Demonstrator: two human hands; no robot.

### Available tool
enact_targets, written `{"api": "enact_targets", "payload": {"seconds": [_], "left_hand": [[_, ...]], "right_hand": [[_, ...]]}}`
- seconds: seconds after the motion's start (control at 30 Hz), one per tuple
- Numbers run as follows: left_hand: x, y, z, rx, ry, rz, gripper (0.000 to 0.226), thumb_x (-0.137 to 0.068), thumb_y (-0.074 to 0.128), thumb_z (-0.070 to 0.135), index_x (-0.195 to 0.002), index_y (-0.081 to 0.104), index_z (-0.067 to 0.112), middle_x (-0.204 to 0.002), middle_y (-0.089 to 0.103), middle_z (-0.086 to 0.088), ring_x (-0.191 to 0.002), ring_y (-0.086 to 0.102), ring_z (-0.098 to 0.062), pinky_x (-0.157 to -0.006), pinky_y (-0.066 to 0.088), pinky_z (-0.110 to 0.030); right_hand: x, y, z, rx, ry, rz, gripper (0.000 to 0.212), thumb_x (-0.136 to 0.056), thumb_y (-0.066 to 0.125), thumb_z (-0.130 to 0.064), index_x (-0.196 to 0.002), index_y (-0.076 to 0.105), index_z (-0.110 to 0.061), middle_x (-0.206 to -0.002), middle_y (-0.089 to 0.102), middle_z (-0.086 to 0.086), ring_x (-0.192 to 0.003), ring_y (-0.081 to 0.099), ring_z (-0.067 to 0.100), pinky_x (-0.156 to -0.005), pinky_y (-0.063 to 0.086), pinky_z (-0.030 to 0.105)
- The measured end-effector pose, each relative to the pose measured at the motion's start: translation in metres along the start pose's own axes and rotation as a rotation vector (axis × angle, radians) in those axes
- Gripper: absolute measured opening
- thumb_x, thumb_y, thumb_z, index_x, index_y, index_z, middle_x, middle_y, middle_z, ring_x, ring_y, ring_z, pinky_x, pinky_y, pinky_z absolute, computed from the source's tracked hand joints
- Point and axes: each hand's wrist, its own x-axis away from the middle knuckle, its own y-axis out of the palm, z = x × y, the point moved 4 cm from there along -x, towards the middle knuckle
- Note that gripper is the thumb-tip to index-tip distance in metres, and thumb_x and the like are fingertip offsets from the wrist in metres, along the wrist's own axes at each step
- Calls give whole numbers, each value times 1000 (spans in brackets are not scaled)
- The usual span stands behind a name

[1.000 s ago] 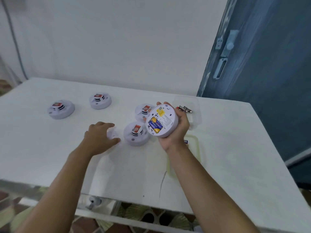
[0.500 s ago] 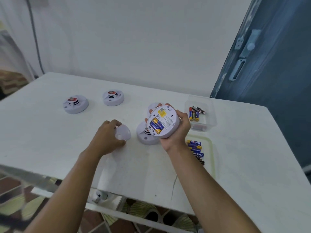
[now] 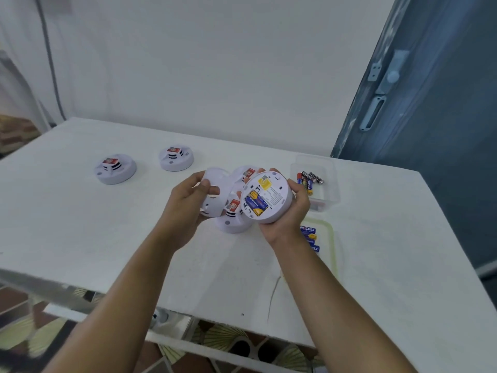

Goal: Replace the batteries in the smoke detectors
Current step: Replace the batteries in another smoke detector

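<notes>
Batteries (image 3: pixel 255 203) sit in the smoke detector (image 3: pixel 266 199) gripped by the right hand (image 3: pixel 289 211) above the desk (image 3: pixel 80 224), and the left hand (image 3: pixel 188 203), at 9 o'clock, should line up its held cover (image 3: pixel 215 195) flat, then press gently.

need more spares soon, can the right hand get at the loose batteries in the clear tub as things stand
Probably not yet: the right hand is full, gripping the open smoke detector. The clear tub sits open-topped just beyond it, so the loose batteries look reachable once it is freed.
</notes>
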Motion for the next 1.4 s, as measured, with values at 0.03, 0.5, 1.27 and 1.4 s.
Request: {"api": "enact_targets", "payload": {"seconds": [0.03, 0.5, 1.27, 1.4], "left_hand": [[0, 5, 2, 40, -1, -5, 24, -104, 43, 22, -115, 64, 21, -85, 63, -1, -86, 61, -24, -81, 56, -44], [9, 67, 13, -521, 236, -81, 61, -70, 80, 39, -127, 58, 37, -111, 60, 19, -108, 58, -9, -91, 53, -31], [27, 82, 15, -652, 395, 44, 67, -71, 78, 52, -130, 57, 27, -117, 52, 16, -105, 54, -8, -92, 52, -33], [27, 83, 12, -651, 390, 17, 66, -72, 78, 49, -130, 57, 25, -119, 52, 12, -104, 52, -7, -89, 49, -26]], "right_hand": [[0, -1, -1, 5, 3, 8, 36, -93, 37, -32, -100, 67, -12, -92, 75, 10, -79, 74, 26, -64, 59, 34], [2, -4, -12, 6, 10, -31, 35, -74, 51, -36, -94, 69, -14, -95, 73, 8, -88, 69, 27, -80, 49, 37], [1, -6, -17, 43, 7, -77, 36, -94, 37, -33, -107, 62, -11, -103, 70, 10, -92, 68, 29, -72, 57, 34], [1, -5, -17, 21, 11, -64, 35, -90, 41, -33, -101, 67, -12, -104, 71, 10, -94, 67, 29, -76, 57, 36]]}}
